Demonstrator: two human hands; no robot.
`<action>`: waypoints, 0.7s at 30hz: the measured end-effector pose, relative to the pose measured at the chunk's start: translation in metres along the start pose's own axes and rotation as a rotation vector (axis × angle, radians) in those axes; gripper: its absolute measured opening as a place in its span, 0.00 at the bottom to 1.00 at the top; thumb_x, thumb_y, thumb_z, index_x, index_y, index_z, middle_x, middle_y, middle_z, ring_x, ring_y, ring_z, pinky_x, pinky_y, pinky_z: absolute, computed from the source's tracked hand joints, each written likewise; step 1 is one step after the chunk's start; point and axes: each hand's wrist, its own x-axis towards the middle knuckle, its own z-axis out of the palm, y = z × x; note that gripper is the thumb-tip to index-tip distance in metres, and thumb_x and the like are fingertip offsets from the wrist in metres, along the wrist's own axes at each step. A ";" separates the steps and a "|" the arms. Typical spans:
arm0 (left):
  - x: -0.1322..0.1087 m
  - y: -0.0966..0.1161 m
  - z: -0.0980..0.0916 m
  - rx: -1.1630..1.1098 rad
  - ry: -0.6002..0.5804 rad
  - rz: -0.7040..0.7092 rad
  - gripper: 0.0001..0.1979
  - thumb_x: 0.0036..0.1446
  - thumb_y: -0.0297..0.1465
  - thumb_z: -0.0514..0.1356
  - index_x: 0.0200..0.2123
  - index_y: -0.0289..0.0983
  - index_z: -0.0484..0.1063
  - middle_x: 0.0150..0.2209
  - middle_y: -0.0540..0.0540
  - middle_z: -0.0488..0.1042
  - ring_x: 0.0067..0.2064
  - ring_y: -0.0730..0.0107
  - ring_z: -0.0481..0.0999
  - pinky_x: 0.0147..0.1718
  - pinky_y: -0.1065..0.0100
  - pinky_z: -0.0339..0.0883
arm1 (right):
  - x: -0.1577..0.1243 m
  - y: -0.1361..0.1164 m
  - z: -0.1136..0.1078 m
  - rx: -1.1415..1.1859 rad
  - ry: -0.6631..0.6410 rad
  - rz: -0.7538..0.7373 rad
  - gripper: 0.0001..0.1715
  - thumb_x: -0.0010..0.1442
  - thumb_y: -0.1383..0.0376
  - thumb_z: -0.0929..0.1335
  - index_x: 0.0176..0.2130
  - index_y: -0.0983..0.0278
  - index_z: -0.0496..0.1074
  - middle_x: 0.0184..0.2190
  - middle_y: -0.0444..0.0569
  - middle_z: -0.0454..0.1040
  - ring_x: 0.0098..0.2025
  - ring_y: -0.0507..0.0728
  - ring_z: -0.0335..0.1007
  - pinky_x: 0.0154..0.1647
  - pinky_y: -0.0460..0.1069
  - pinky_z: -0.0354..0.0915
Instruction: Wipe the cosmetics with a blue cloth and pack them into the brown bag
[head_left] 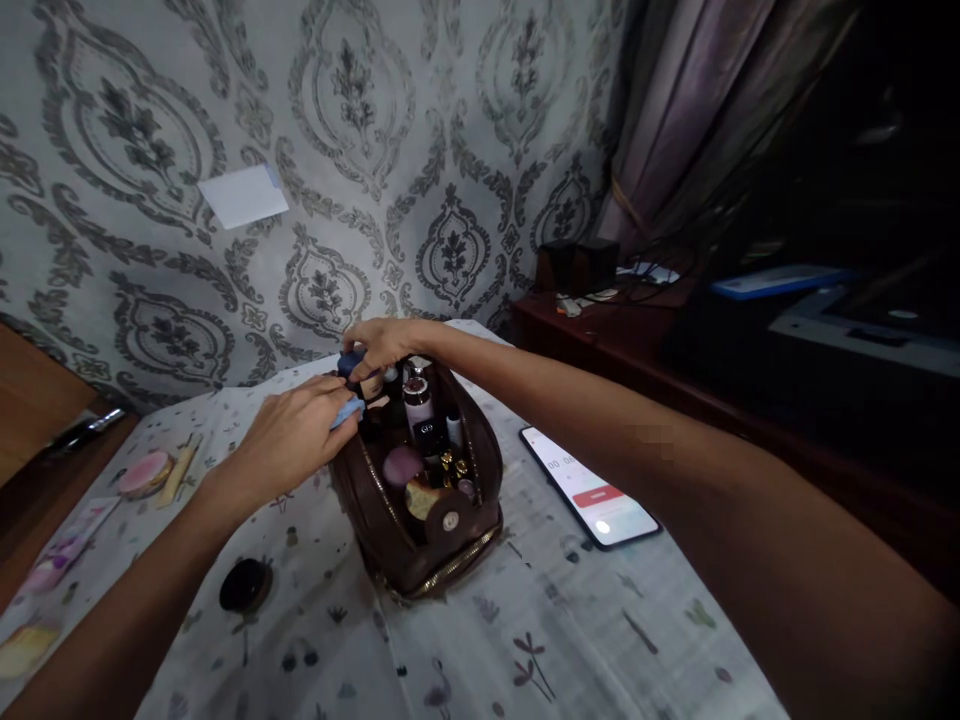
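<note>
A brown cosmetic bag point(390, 545) stands unzipped on the patterned cloth, packed with small items. Inside it I see a white bottle with a dark cap point(417, 400), a mauve sponge point(403, 466), a black jar point(430, 436) and gold-coloured pieces point(454, 466). My left hand point(304, 430) is closed at the bag's left rim, with a light blue folded piece, perhaps a cloth point(347, 412), between thumb and fingers. Over the far end of the bag, my right hand point(382, 348) has its fingers bent around a dark blue object point(349, 363) whose kind is unclear.
A phone point(592, 490) with a lit timer screen lies right of the bag. To the left are a round black lid-like item point(244, 585), a pink compact point(146, 470), a yellowish stick point(175, 474) and a pink tube point(71, 545). A dark red cabinet point(592, 325) borders the right.
</note>
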 end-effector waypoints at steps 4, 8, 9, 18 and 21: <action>-0.001 0.000 0.001 -0.038 0.013 -0.014 0.18 0.65 0.37 0.50 0.42 0.39 0.79 0.51 0.40 0.79 0.54 0.49 0.77 0.53 0.53 0.70 | -0.002 0.004 0.013 -0.015 -0.039 -0.073 0.23 0.50 0.70 0.75 0.47 0.66 0.76 0.38 0.47 0.81 0.36 0.55 0.75 0.34 0.45 0.65; 0.002 0.002 0.003 -0.009 0.006 -0.017 0.18 0.64 0.36 0.50 0.43 0.38 0.78 0.51 0.40 0.79 0.54 0.50 0.77 0.54 0.54 0.70 | -0.004 0.005 0.024 -0.018 0.007 -0.052 0.32 0.37 0.72 0.79 0.44 0.62 0.77 0.42 0.47 0.82 0.45 0.58 0.77 0.41 0.45 0.66; 0.003 0.002 0.004 0.001 0.000 -0.011 0.18 0.64 0.37 0.50 0.43 0.38 0.78 0.51 0.40 0.78 0.54 0.50 0.77 0.54 0.54 0.70 | -0.004 0.005 0.026 -0.013 0.030 -0.034 0.32 0.36 0.73 0.79 0.44 0.61 0.77 0.43 0.47 0.82 0.46 0.59 0.77 0.42 0.46 0.66; 0.013 -0.005 0.002 -0.141 -0.047 0.068 0.21 0.65 0.40 0.49 0.48 0.40 0.78 0.53 0.42 0.79 0.54 0.54 0.77 0.56 0.57 0.68 | 0.002 0.009 0.027 0.161 0.103 -0.019 0.24 0.35 0.70 0.80 0.36 0.64 0.76 0.32 0.44 0.81 0.42 0.57 0.77 0.41 0.45 0.67; 0.017 -0.009 0.002 -0.192 -0.066 0.092 0.22 0.66 0.41 0.50 0.50 0.39 0.78 0.53 0.42 0.79 0.53 0.55 0.77 0.57 0.57 0.67 | -0.001 0.010 0.023 0.162 0.078 -0.002 0.22 0.37 0.69 0.79 0.36 0.64 0.77 0.27 0.41 0.79 0.38 0.55 0.76 0.40 0.46 0.66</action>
